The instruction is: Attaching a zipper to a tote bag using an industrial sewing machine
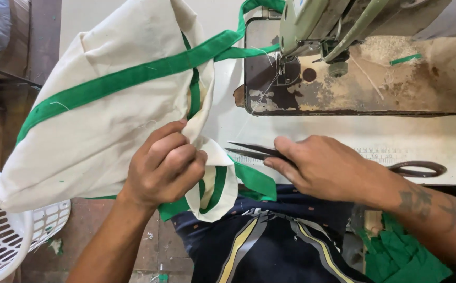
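Worn sewing table (343,131) with an old sewing machine (322,26) at its back.
Left hand (162,167) pinches a cream cloth bag (107,105) trimmed with green strap (133,76); right hand (327,167) lies closed over dark scissors (254,152). White plastic basket (2,230) sits lower left.

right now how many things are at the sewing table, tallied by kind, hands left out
cloth bag, held by the left hand: 1
scissors, under the right hand: 1
sewing machine: 1
white basket: 1
pile of green cloth: 1
total: 5
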